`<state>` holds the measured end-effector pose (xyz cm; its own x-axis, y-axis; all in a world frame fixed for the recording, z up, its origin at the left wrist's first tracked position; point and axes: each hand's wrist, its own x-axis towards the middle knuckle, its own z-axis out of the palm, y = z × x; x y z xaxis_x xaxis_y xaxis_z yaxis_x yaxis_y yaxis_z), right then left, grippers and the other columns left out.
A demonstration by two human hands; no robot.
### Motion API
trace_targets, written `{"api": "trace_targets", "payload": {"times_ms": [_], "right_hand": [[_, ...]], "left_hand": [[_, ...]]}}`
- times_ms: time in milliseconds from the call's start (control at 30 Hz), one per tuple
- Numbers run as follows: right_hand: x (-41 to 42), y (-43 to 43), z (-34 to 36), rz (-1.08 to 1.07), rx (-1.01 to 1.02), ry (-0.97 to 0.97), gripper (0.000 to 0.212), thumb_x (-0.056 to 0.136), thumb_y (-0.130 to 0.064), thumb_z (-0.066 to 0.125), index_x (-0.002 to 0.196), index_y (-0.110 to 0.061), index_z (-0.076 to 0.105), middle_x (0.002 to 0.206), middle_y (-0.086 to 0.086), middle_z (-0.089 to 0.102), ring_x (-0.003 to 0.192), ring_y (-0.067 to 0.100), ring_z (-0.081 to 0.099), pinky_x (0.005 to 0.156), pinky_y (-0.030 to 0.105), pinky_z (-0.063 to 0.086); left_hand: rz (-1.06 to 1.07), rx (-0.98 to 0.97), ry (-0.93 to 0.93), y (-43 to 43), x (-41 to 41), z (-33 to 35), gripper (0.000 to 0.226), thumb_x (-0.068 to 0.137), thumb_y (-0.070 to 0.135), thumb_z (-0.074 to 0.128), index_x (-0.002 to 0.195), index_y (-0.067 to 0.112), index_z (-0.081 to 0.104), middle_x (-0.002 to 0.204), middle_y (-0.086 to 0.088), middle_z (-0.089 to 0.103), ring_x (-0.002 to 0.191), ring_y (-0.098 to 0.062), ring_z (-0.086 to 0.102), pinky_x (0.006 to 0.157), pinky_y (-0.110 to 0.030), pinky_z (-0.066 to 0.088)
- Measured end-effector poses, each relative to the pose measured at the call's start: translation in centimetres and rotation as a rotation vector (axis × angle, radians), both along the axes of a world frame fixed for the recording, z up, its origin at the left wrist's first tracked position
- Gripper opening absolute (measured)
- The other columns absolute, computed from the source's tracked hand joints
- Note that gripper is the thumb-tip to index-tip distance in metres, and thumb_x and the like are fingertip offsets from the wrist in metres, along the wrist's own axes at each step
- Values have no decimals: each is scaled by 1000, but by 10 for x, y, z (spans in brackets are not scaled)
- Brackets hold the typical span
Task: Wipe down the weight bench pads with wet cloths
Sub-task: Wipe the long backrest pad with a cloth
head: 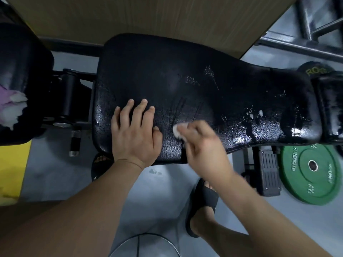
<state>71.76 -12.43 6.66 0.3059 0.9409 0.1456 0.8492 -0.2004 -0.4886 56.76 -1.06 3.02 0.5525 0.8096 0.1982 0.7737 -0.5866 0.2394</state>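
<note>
A black, wet bench pad (185, 86) fills the middle of the view, with foam and water drops toward its right end. My left hand (134, 130) lies flat on the pad's near left part, fingers straight. My right hand (201, 147) grips a small white wet cloth (177, 131) against the pad's near edge, just right of my left hand. A second black pad (22, 71) stands at the left, torn, with white and pink stuffing showing.
A green weight plate (311, 171) lies on the grey floor at the right, beside a black foot pedal (269, 173). A metal rack frame (306, 25) is at top right. A yellow block (13, 169) sits at the left. My sandalled foot (202, 204) stands below the bench.
</note>
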Motion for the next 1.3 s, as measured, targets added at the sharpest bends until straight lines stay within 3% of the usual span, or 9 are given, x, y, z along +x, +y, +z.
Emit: {"api": "trace_targets", "payload": {"times_ms": [133, 300, 433, 600, 733, 933, 1133, 1300], "right_hand": [[-1, 0, -2, 77, -43, -4, 39, 89, -8, 49, 120, -15, 73, 103, 10, 59, 88, 33, 63, 75, 41, 57], [34, 70, -10, -122, 11, -55, 35, 85, -2, 55, 110, -14, 77, 96, 10, 58, 78, 33, 63, 68, 43, 59], [5, 16, -2, 14, 20, 22, 38, 85, 5, 57, 114, -12, 75, 99, 8, 59, 89, 29, 66, 76, 39, 58], [-6, -24, -2, 69, -54, 14, 44, 85, 6, 63, 123, -14, 71, 100, 6, 55, 84, 31, 61, 67, 41, 57], [-3, 12, 8, 114, -65, -15, 44, 81, 7, 62, 115, -19, 72, 100, 2, 52, 83, 28, 55, 71, 37, 54], [47, 115, -5, -90, -3, -26, 35, 87, 4, 58, 110, -16, 76, 96, 3, 54, 92, 29, 67, 77, 41, 60], [1, 25, 11, 150, -18, 16, 37, 90, -1, 55, 120, -14, 73, 104, 2, 55, 87, 22, 61, 76, 25, 51], [22, 75, -2, 97, -39, -56, 36, 87, 0, 57, 113, -17, 75, 100, 7, 56, 81, 30, 61, 73, 39, 59]], "left_hand": [[12, -6, 7, 1, -1, -2, 52, 90, 33, 48, 137, 14, 57, 152, -6, 49, 145, -35, 37, 121, -57, 20], [36, -79, 33, 0, 4, 3, 52, 88, 35, 45, 135, 16, 58, 152, -3, 49, 145, -31, 36, 122, -54, 20], [7, -133, 73, 3, 1, 13, 51, 88, 36, 42, 133, 18, 58, 151, -2, 49, 142, -30, 37, 119, -57, 24], [28, -97, 63, 29, 13, 24, 37, 89, 32, 46, 122, 20, 58, 143, -1, 49, 128, -29, 43, 104, -54, 34], [38, -75, 43, 53, 23, 17, 39, 91, 27, 51, 129, 15, 54, 147, -7, 47, 138, -30, 39, 114, -57, 29], [63, -100, 11, 54, 26, 12, 38, 90, 29, 51, 127, 18, 55, 145, -5, 49, 138, -29, 37, 118, -55, 25], [49, -100, 13, 58, 24, 8, 38, 90, 30, 50, 126, 19, 55, 146, -5, 50, 139, -29, 38, 118, -56, 26], [60, -107, 12, 58, 23, 8, 38, 91, 31, 47, 126, 20, 55, 147, -4, 50, 139, -29, 38, 120, -55, 24]]}}
